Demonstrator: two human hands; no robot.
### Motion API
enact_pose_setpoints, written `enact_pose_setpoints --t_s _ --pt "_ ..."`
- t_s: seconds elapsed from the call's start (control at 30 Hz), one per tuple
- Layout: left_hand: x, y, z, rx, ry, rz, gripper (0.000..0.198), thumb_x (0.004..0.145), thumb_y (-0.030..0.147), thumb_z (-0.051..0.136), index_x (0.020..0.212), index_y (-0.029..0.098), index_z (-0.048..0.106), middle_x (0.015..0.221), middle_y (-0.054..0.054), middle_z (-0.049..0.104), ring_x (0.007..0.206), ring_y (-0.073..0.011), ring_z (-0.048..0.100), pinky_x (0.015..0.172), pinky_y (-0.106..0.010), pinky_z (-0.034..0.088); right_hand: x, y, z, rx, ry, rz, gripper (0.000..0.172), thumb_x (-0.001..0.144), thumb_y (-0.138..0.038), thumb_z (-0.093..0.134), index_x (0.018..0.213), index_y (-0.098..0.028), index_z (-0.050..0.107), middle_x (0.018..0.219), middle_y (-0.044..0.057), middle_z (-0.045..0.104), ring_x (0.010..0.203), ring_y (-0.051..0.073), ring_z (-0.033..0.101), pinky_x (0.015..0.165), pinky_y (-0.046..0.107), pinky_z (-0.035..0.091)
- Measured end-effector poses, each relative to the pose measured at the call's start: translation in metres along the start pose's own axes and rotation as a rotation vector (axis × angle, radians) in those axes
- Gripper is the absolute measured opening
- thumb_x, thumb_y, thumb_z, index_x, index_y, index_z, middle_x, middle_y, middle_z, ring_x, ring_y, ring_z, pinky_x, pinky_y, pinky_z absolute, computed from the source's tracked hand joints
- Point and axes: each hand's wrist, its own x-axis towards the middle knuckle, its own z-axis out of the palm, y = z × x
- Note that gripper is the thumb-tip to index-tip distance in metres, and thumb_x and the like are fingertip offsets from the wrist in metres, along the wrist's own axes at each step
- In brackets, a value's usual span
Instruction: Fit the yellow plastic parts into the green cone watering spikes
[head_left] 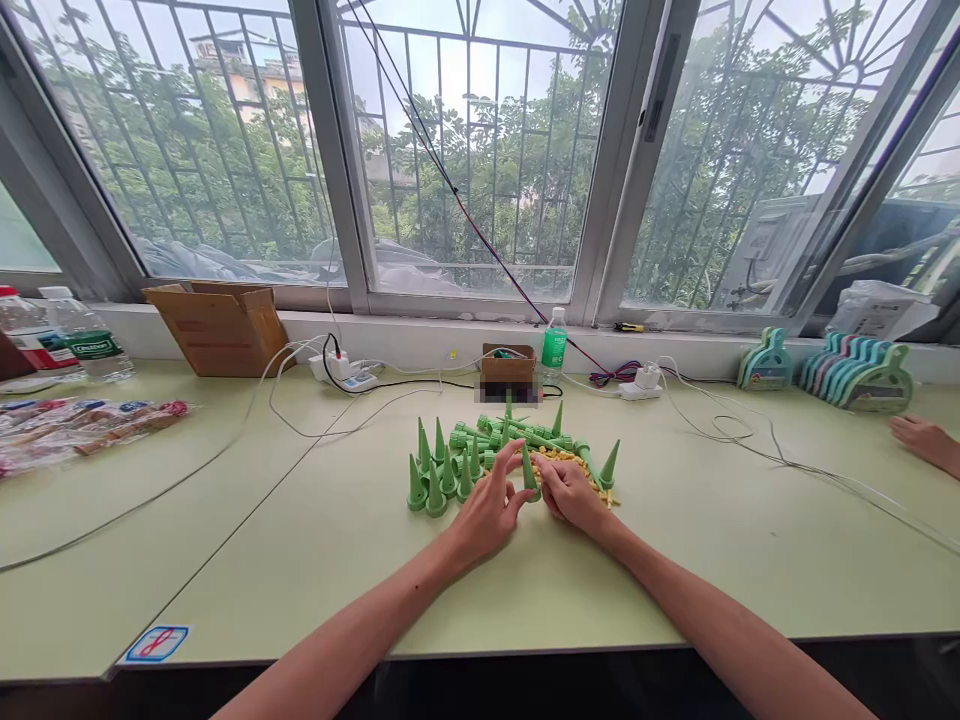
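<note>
Green cone held upright between two hands, at the near edge of the pile.

Standing tip-up, the cone (529,474) sits between both hands, each equally near. The right hand (576,497) has curled fingers that seem closed on its base from the right. The left hand (489,508) touches it from the left, fingers spread loosely, gripping nothing. Left of the pile (517,437) stand about eight upright cones (435,478), with roughly three more at its far and right edges. The yellow bits (574,458) are too small to count. Another person's hand (924,440) rests well right of the pile.
</note>
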Motion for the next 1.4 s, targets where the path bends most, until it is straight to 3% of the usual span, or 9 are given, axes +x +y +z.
enact_pose_setpoints --t_s 0.27,0.43,0.6,0.73,0.87,1.07,1.23,1.4 --pt "0.003 0.008 0.002 -0.046 0.097 -0.053 0.052 0.096 0.036 0.046 0.142 0.031 0.022 0.132 -0.012 0.053 0.052 -0.0063 0.053 0.061 -0.029 0.05 0.003 0.005 0.001 -0.001 0.125 -0.056 0.063 0.099 -0.053 0.037 0.045 -0.021 0.043 0.038 -0.002 0.045 0.037 0.011 0.039 0.048 0.027 0.037" --pt "0.004 0.013 0.0 -0.106 0.196 -0.125 0.039 0.1 0.044 0.034 0.132 0.022 0.034 0.097 -0.004 0.058 0.051 -0.0082 0.047 0.059 -0.028 0.046 0.001 0.003 -0.002 -0.028 0.204 -0.121 0.05 0.101 -0.051 0.034 0.061 -0.021 0.044 0.05 -0.002 0.048 0.044 0.012 0.042 0.048 0.026 0.034" --pt "0.006 0.015 0.0 -0.279 0.11 -0.159 0.044 0.099 0.049 0.035 0.131 0.019 0.032 0.074 0.004 0.051 0.046 -0.0078 0.042 0.049 -0.023 0.04 -0.001 -0.001 -0.003 -0.128 0.133 -0.196 0.043 0.101 -0.046 0.037 0.067 -0.021 0.047 0.057 -0.002 0.05 0.048 0.012 0.042 0.05 0.025 0.034" --pt "0.007 0.012 0.0 -0.366 0.027 -0.173 0.05 0.095 0.049 0.045 0.135 0.022 0.032 0.082 0.004 0.049 0.045 -0.0048 0.044 0.043 -0.02 0.037 -0.002 -0.001 -0.003 -0.104 0.078 -0.206 0.038 0.101 -0.044 0.038 0.072 -0.021 0.047 0.057 -0.004 0.049 0.045 0.011 0.04 0.048 0.025 0.033" --pt "0.009 0.011 -0.002 -0.433 0.023 -0.198 0.05 0.092 0.046 0.053 0.134 0.025 0.036 0.09 0.002 0.048 0.046 -0.0028 0.046 0.039 -0.018 0.037 -0.001 -0.001 -0.003 -0.08 0.047 -0.216 0.029 0.099 -0.043 0.042 0.083 -0.02 0.051 0.062 -0.003 0.053 0.05 0.012 0.048 0.05 0.024 0.037" --pt "0.009 0.011 -0.002 -0.343 0.122 -0.133 0.044 0.091 0.043 0.056 0.128 0.025 0.042 0.092 0.001 0.047 0.046 -0.0022 0.047 0.038 -0.016 0.038 -0.003 0.0 -0.002 -0.204 0.076 -0.266 0.021 0.098 -0.039 0.047 0.105 -0.02 0.053 0.067 -0.003 0.055 0.05 0.011 0.049 0.049 0.023 0.037" --pt "0.006 0.013 0.0 -0.191 0.232 -0.01 0.04 0.092 0.037 0.056 0.127 0.023 0.043 0.096 -0.003 0.056 0.051 -0.0049 0.054 0.047 -0.018 0.045 -0.005 0.001 -0.004 -0.242 0.146 -0.361 0.035 0.098 -0.038 0.047 0.129 -0.022 0.043 0.081 0.0 0.058 0.048 0.01 0.046 0.049 0.023 0.037" --pt "0.007 0.015 0.001 -0.162 0.257 -0.035 0.036 0.091 0.036 0.057 0.122 0.021 0.045 0.093 -0.003 0.057 0.049 -0.0056 0.054 0.046 -0.018 0.043 -0.005 0.0 -0.002 -0.34 0.115 -0.295 0.039 0.099 -0.037 0.044 0.136 -0.023 0.043 0.079 0.0 0.062 0.047 0.011 0.048 0.05 0.024 0.038"
